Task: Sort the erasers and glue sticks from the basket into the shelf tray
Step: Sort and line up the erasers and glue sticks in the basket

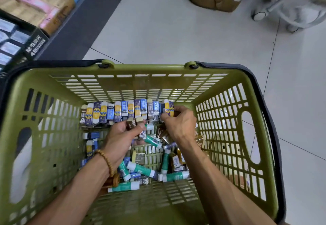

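Both hands down in green basket (53,87). Left hand (121,134) grips a couple brown-sleeved erasers (135,123), fingers curled round them. Right hand (178,124) pinches yellow/blue eraser (168,109) at right end of the upright eraser row (123,111) along far wall. Glue sticks (141,169) lie loose in btm w/ more erasers, near side.

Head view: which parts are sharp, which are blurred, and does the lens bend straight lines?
Head view: the basket floor, the erasers and both hands, left and right, are sharp; the shelf boxes at upper left and the trolley at upper right are smeared by blur; the wide lens bows the basket rim outward; lighting is even, with no hard shadows.
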Action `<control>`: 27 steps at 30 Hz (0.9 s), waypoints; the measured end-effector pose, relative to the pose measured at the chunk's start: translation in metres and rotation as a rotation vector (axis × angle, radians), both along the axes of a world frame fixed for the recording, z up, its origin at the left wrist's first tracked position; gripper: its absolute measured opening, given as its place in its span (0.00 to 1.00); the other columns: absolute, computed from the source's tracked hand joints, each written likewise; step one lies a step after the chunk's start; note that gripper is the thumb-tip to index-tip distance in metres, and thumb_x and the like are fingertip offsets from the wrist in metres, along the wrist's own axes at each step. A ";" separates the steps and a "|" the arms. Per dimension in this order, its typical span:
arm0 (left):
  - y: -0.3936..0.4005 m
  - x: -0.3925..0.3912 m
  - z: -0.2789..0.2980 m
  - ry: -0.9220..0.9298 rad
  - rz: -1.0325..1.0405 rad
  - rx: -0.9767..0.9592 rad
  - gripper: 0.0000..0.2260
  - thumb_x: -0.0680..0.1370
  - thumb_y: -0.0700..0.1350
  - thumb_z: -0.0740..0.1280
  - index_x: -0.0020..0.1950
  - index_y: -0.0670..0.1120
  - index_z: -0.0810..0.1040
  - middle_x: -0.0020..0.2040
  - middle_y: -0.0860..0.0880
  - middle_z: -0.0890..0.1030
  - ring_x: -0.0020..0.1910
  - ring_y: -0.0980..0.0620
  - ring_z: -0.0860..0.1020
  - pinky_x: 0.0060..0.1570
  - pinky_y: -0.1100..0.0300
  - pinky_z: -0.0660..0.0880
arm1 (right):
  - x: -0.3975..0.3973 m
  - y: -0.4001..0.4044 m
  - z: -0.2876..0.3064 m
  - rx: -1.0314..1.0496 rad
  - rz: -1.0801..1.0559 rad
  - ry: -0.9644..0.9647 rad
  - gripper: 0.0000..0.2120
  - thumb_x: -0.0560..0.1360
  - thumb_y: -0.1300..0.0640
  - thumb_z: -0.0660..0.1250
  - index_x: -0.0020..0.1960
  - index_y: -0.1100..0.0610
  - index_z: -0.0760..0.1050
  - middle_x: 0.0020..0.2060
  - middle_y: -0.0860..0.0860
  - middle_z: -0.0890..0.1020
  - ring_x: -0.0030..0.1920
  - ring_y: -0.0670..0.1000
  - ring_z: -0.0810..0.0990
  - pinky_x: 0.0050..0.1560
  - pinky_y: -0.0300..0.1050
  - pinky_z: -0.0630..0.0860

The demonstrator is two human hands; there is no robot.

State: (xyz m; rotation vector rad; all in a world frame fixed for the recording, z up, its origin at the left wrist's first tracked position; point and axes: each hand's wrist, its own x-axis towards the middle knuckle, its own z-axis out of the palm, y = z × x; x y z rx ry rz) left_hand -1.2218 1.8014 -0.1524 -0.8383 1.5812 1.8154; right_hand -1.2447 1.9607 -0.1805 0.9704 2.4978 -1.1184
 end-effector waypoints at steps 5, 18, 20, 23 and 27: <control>-0.007 0.003 0.005 -0.008 0.010 -0.028 0.08 0.76 0.39 0.69 0.53 0.39 0.80 0.53 0.50 0.84 0.47 0.52 0.83 0.32 0.64 0.78 | -0.005 -0.011 0.001 0.071 0.123 0.048 0.23 0.71 0.52 0.76 0.63 0.60 0.79 0.35 0.49 0.82 0.33 0.49 0.81 0.42 0.49 0.83; -0.006 0.003 0.009 -0.013 -0.018 -0.048 0.09 0.74 0.39 0.71 0.53 0.39 0.79 0.48 0.47 0.85 0.46 0.54 0.84 0.39 0.60 0.81 | -0.013 -0.005 -0.009 -0.117 0.045 0.065 0.10 0.73 0.51 0.75 0.46 0.57 0.82 0.33 0.47 0.82 0.31 0.45 0.79 0.33 0.36 0.76; -0.003 0.003 0.010 -0.022 -0.011 -0.030 0.12 0.71 0.39 0.73 0.53 0.40 0.78 0.48 0.45 0.85 0.46 0.51 0.84 0.39 0.59 0.81 | -0.013 -0.003 -0.005 -0.096 0.067 0.073 0.10 0.75 0.50 0.73 0.44 0.57 0.82 0.32 0.47 0.82 0.32 0.46 0.80 0.37 0.42 0.77; 0.003 0.002 0.014 -0.026 -0.013 -0.024 0.12 0.69 0.38 0.74 0.50 0.41 0.78 0.48 0.44 0.84 0.46 0.49 0.84 0.40 0.59 0.81 | -0.009 0.004 0.016 -0.151 0.070 0.098 0.11 0.77 0.58 0.68 0.39 0.62 0.81 0.31 0.49 0.82 0.29 0.44 0.77 0.35 0.41 0.74; 0.014 0.001 0.021 -0.034 -0.030 -0.006 0.08 0.71 0.35 0.73 0.49 0.38 0.79 0.47 0.43 0.84 0.42 0.51 0.85 0.43 0.58 0.82 | 0.003 0.016 0.050 -0.713 0.109 -0.087 0.08 0.77 0.59 0.70 0.43 0.64 0.83 0.37 0.54 0.84 0.30 0.47 0.76 0.35 0.44 0.77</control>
